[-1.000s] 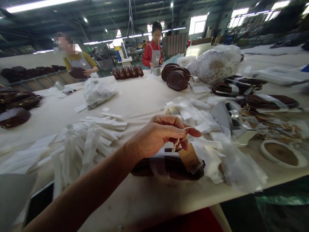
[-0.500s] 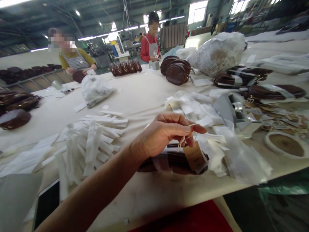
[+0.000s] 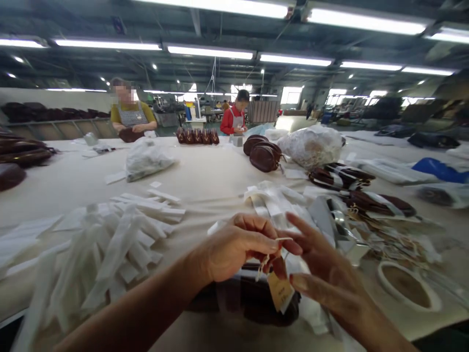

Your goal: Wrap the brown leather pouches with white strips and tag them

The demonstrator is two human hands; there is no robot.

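My left hand (image 3: 234,249) is closed in a pinch on a thin pale string (image 3: 262,266). A tan paper hang tag (image 3: 280,292) dangles just below those fingers. Close by on the right, my right hand (image 3: 326,266) is open, its thumb and fingers apart around the tag's side; whether the thumb touches the tag I cannot tell. Under both hands lies a dark brown leather bag (image 3: 256,304) with a pale band around it, partly covered by my left hand and forearm.
White strips (image 3: 120,244) are heaped at the left. On the right are a tape dispenser (image 3: 339,220), loose tags with strings (image 3: 399,244) and a round roll (image 3: 408,286). Brown bags (image 3: 264,155) and a plastic sack (image 3: 311,145) stand farther back. Two people (image 3: 132,115) work across the table.
My right hand has come into view from the right, beside the tag. The view has tilted up and levelled. My left hand still pinches the string.
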